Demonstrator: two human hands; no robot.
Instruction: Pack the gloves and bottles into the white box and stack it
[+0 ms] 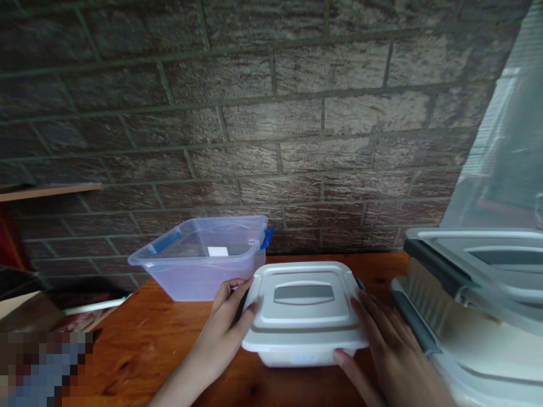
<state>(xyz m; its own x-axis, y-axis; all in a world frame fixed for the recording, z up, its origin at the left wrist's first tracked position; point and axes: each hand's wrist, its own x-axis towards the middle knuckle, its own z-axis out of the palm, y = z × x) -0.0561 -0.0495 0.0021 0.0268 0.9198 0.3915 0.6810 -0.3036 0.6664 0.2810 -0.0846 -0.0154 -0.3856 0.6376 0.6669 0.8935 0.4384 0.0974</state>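
Observation:
A white lidded food storage box (303, 314) with a grey oval inset on its lid sits low over the wooden table in front of me. My left hand (231, 322) grips its left side, with the thumb on the lid's edge and the fingers behind. On the opposite side, my right hand (388, 345) holds the box, its fingers along the lid's right edge and the thumb at the front below the rim. The side clips are mostly covered by my hands. Whether the box's base rests on the table I cannot tell.
A lidless clear purple-tinted bin (199, 282) with blue handles stands behind to the left, a white slip inside. Larger grey-lidded boxes (479, 333) are stacked at the right. The wooden table (127, 350) meets a brick wall (271, 141) at the back.

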